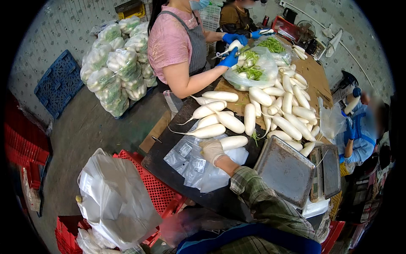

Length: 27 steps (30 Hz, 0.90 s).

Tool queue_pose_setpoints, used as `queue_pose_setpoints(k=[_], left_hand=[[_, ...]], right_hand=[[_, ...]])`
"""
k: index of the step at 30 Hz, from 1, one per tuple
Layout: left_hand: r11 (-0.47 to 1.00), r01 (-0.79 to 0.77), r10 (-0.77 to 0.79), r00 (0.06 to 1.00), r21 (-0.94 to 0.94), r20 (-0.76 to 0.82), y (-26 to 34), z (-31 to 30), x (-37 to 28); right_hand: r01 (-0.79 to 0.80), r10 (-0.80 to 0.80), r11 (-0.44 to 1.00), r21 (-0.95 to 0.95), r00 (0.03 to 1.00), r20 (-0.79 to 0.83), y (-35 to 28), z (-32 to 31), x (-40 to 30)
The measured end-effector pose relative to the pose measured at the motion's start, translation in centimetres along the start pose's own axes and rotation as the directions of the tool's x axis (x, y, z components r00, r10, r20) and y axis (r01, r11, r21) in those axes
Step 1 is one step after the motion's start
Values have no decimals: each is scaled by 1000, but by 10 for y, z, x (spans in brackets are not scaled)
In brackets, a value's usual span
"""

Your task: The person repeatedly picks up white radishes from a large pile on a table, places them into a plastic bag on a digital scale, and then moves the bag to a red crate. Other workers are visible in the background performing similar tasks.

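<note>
My right hand [212, 151], in a cream glove, closes over the left end of a white radish [234, 142]. Under it, flat clear plastic bags [190, 168] with printed labels lie on the dark tabletop [158, 168]. Just beyond are several more white radishes [209, 130], some with thin root tails. My left hand is out of sight; only a bit of its plaid sleeve [135, 250] shows at the bottom. Close to that sleeve, a large clear plastic bag [114, 197] stands over red plastic crates [155, 187].
A worn metal tray [287, 168] lies right of my forearm. Across the table, a person in blue gloves [231, 58] holds a radish beside an opened bag of radishes and greens [253, 71]. Filled bags [117, 70] are stacked on the floor. Another person [358, 127] works at right.
</note>
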<state>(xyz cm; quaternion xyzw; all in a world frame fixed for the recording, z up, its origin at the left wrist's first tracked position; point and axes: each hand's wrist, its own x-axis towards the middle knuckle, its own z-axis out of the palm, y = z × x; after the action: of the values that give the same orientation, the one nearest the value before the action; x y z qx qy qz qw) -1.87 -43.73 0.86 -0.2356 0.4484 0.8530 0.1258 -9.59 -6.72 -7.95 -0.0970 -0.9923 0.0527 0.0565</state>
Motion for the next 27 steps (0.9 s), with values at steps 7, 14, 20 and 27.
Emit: queue_pose_setpoints(k=[7,14,20,27], left_hand=[[996,74,-72,997,52,-34,-20,-7,7],[988,100,-98,995,121,-15,-20,-4,16],[981,93,-95,995,168,4,-22,8,28],[891,-231,115,947,390,300,18,61,62]], right_hand=[[-97,145,917,387,985,-98,0,-41,24],[-53,62,989,138,996,-61,-16,-5,69],[81,-81,997,6,995,58,-11,-8,78],[-121,129,981,154,991,-41,20,-78,70]])
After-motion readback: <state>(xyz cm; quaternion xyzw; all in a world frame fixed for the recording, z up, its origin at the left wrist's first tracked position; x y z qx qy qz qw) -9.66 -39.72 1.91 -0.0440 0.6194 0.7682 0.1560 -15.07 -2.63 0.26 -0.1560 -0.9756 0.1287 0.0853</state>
